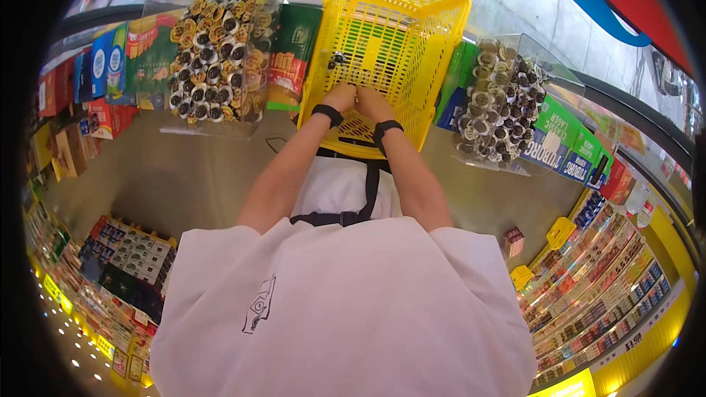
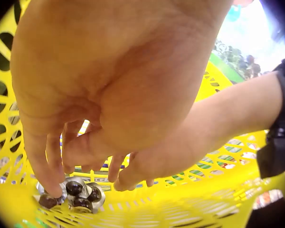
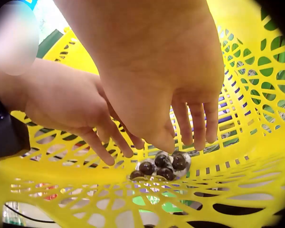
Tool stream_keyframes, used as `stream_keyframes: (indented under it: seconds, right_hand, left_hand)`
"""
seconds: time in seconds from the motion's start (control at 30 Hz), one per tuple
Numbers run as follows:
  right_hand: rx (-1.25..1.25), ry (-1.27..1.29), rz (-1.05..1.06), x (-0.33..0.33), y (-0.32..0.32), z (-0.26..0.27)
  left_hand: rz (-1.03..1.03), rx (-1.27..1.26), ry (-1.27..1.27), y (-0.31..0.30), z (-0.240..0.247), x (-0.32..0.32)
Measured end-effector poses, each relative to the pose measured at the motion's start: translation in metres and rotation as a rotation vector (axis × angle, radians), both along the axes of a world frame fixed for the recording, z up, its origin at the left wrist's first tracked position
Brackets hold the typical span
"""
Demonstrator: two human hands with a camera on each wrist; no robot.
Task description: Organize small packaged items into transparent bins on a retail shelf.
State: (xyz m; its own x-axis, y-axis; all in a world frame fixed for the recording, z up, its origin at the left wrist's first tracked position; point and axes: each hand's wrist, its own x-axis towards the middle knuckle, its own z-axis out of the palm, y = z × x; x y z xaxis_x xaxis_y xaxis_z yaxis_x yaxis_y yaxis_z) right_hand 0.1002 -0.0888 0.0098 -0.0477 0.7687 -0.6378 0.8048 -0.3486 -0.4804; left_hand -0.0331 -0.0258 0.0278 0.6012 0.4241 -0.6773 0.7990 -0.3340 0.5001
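Note:
Both hands are inside a yellow perforated basket (image 1: 441,66). My left hand (image 1: 340,95) and right hand (image 1: 375,104) lie side by side in the head view, nearly meeting. Several small dark round items in clear and whitish shells (image 2: 82,204) rest together in the basket. In the left wrist view, fingers of the left hand (image 2: 114,80) hang down, one fingertip overlapping the items; contact is unclear. The right wrist view has the same items (image 3: 164,166) just below the right hand's (image 3: 156,76) thumb, its other fingers loosely extended. Neither hand visibly grips anything.
Clear bins of similar round items stand left (image 1: 209,66) and right (image 1: 500,103) of the basket. Green and blue beer cartons (image 1: 562,140) are beside the right bin, more boxes (image 1: 151,51) beside the left. Stocked shelves (image 1: 603,272) curve along the lower right.

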Motion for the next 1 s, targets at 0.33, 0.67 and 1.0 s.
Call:
stream_keyframes:
  seconds: [0.33,0.67,1.0]
  right_hand:
    - [-0.211,0.084,0.056,-0.003,-0.006,-0.04]
    - [0.025,0.104,0.077,-0.007,-0.008,-0.048]
    - [-0.033,-0.086,0.173,-0.005,0.009,-0.012]
  left_hand:
    - [0.06,-0.285,0.223,-0.009,-0.052,0.007]
    - [0.134,-0.157,0.286,-0.011,-0.04,0.006]
    - [0.189,-0.184,0.201,-0.001,-0.016,0.004]
